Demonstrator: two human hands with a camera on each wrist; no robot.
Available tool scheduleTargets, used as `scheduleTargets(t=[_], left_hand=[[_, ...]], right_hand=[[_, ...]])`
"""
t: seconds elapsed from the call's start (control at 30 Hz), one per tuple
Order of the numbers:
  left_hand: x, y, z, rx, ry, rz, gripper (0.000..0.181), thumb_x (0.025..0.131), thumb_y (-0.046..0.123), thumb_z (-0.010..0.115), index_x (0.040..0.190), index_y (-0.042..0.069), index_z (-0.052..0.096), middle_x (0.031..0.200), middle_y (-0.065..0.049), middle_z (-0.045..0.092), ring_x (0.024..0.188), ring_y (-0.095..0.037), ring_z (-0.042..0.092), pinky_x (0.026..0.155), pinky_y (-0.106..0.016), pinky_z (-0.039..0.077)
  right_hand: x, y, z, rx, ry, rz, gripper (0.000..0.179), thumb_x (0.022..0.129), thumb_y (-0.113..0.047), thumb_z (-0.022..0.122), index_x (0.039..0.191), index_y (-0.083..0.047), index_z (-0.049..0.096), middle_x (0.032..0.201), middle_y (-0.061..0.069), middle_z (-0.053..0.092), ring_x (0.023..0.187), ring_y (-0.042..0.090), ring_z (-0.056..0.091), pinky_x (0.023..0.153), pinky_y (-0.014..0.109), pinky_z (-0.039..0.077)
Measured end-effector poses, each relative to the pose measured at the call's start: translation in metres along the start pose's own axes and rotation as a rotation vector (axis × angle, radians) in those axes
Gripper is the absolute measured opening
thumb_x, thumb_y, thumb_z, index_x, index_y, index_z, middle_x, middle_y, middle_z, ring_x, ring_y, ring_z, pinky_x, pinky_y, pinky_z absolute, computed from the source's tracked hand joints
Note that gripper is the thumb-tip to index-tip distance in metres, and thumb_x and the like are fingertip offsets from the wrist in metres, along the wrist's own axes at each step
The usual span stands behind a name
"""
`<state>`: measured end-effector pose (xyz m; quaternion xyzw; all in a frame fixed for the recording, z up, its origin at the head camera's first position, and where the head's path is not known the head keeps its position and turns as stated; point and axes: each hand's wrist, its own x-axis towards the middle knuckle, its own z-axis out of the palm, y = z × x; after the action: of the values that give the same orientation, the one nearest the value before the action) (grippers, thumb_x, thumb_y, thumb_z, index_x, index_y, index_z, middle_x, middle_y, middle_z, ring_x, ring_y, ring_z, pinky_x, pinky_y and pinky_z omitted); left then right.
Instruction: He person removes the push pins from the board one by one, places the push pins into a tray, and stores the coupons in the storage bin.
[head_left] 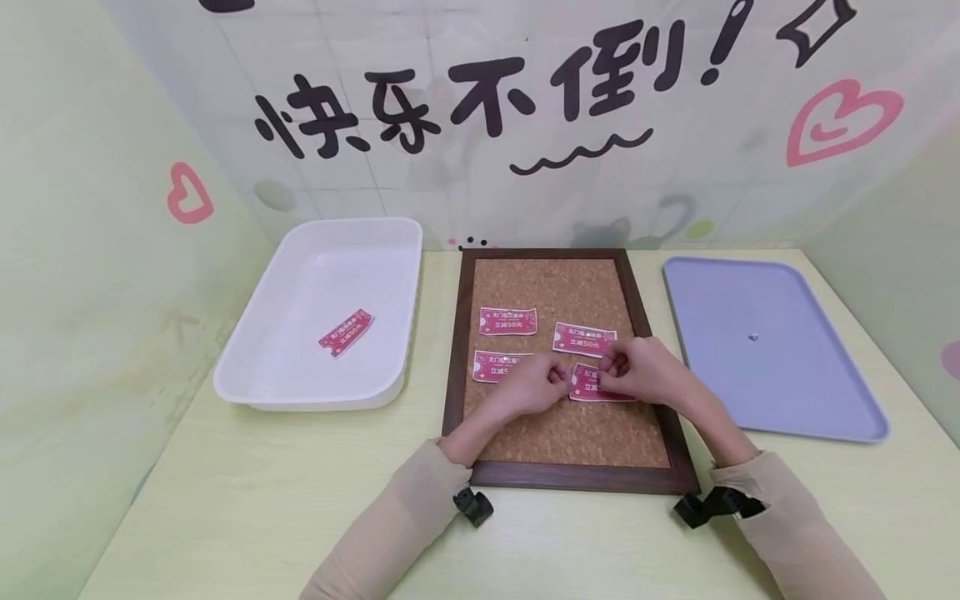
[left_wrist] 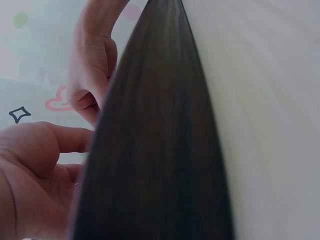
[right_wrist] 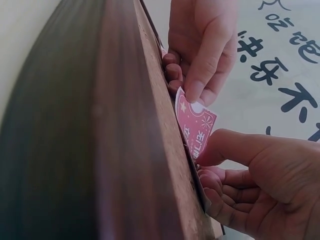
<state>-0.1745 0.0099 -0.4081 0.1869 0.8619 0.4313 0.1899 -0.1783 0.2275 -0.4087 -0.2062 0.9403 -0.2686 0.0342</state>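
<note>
In the head view, a pink-and-white paper coupon lies at the right of the framed cork board. My left hand pinches its left end; in the right wrist view the thumb lies over a corner of this coupon, which tilts up from the cork. My right hand is over the coupon's other half. Its thumb and forefinger meet at the coupon's middle, on what looks like a small pin, mostly hidden by the fingertips. In the left wrist view the board's dark frame covers the contact.
Three other coupons, one being this upper-left coupon, lie on the cork with small shiny pins. A white tub at left holds one loose coupon. At right, a blue-grey tray bears one small metallic pin.
</note>
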Motion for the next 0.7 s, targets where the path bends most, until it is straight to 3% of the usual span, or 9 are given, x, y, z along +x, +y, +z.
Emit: scheduleTargets(t=[0.43, 0.7], left_hand=[[-0.0009, 0.0034, 0.0012, -0.007, 0.000, -0.005, 0.010, 0.096, 0.008, 0.065, 0.086, 0.007, 0.066, 0.075, 0.000, 0.058, 0.064, -0.011, 0.051, 0.058, -0.021, 0.041], [-0.0009, 0.0023, 0.0003, -0.012, 0.000, 0.001, 0.010, 0.096, 0.006, 0.065, 0.086, 0.006, 0.065, 0.076, 0.000, 0.058, 0.065, -0.011, 0.051, 0.058, -0.022, 0.041]], right_hand=[[-0.0008, 0.0012, -0.0033, 0.016, -0.018, 0.006, 0.011, 0.083, -0.009, 0.076, 0.078, -0.008, 0.067, 0.068, -0.005, 0.061, 0.061, 0.008, 0.053, 0.054, 0.024, 0.045], [-0.0025, 0.0069, -0.0092, 0.093, -0.043, 0.031, 0.007, 0.084, -0.007, 0.075, 0.083, -0.007, 0.068, 0.072, -0.003, 0.063, 0.067, 0.012, 0.057, 0.059, 0.025, 0.048]])
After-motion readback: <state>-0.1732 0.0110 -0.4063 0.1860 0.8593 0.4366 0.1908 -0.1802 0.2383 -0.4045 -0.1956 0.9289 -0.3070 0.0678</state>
